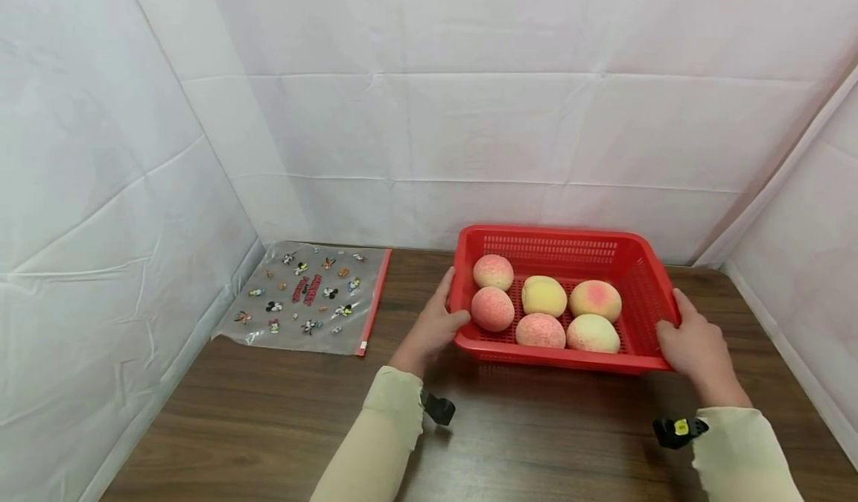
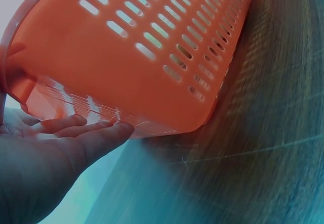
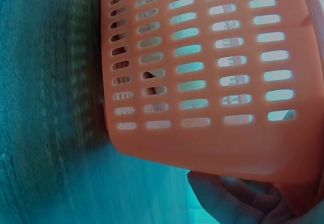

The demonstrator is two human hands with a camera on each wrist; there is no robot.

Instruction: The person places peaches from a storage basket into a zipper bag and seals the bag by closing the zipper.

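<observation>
A red plastic basket [image 1: 556, 360] with slotted walls stands between my two hands at the right of the table in the head view. Several peaches [image 1: 541, 331], some pink and some pale yellow, lie inside, mostly towards its left and front. My left hand [image 1: 436, 328] grips the basket's left end, thumb on the rim; the left wrist view has its fingers [image 2: 104, 138] against the outer wall. At the opposite end, my right hand [image 1: 697, 344] holds the rim, its fingers [image 3: 228, 196] partly hidden by the basket in the right wrist view. Whether the base touches the table I cannot tell.
On the left of the brown wooden table [image 1: 281, 420] lies a flat clear zip bag [image 1: 302, 297] with cartoon prints and a red slider edge. White sheeting [image 1: 469, 129] closes off the back and both sides.
</observation>
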